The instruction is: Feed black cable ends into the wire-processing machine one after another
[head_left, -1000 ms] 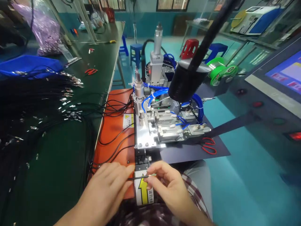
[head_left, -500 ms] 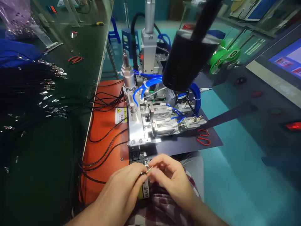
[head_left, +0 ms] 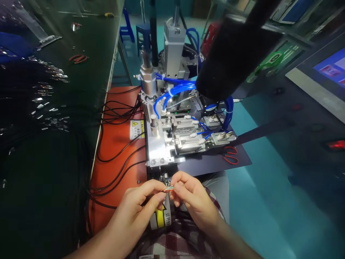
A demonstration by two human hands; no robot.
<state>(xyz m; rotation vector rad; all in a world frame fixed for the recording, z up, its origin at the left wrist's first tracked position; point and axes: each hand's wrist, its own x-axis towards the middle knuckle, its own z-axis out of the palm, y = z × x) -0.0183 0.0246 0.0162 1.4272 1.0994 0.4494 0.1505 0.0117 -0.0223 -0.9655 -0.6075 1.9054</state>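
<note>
Between my two hands is the stripped end of a cable, its thin coloured wires (head_left: 169,188) fanned out in a short bundle. My left hand (head_left: 142,201) pinches the cable end between thumb and forefinger. The fingers of my right hand (head_left: 190,192) are closed at the wires' tips, thumb against forefinger. Both hands are just in front of a metal machine (head_left: 159,151) with air cylinders and blue hoses. Black cables (head_left: 121,176) lie across the orange base (head_left: 115,144) left of the machine.
Red-handled scissors (head_left: 231,155) lie on the dark plate at the right. On the dark green table at left are red pliers (head_left: 78,58) and a heap of black cables with shiny ends (head_left: 45,90). A black cylinder (head_left: 229,61) hangs above the machine; a screen (head_left: 330,68) stands at right.
Both hands have risen slightly. The wires now sit more spread between the fingertips, and my right fingers have closed on their tips. The whole view has shifted a little.
</note>
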